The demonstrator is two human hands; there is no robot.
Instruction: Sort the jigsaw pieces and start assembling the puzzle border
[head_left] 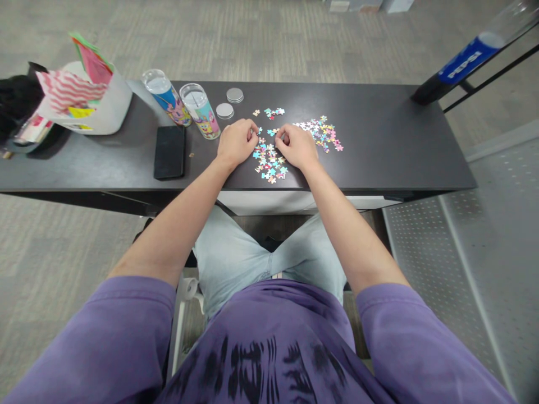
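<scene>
Plainly, a container (469, 60) reads "PEPSI", while left hand (238, 141) and right hand (298, 145) curl apart beside jigsaw pieces (272, 163), grasp unclear.

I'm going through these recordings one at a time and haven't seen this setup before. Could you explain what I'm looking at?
There is no machine here: a person works with two bare hands. The single picture comes from a camera worn on the head, looking forward and down, so the purple shirt fills the bottom.

On the dark table, small puzzle pieces lie around and between the left hand and the right hand, with another group beyond the right one. Both hands have their fingers curled close to pieces; whether either grips one is too small to tell.

Toward the left are two printed tubes, two silvery discs, a flat black object and a white bin. A cylinder marked PEPSI is at the right.
</scene>
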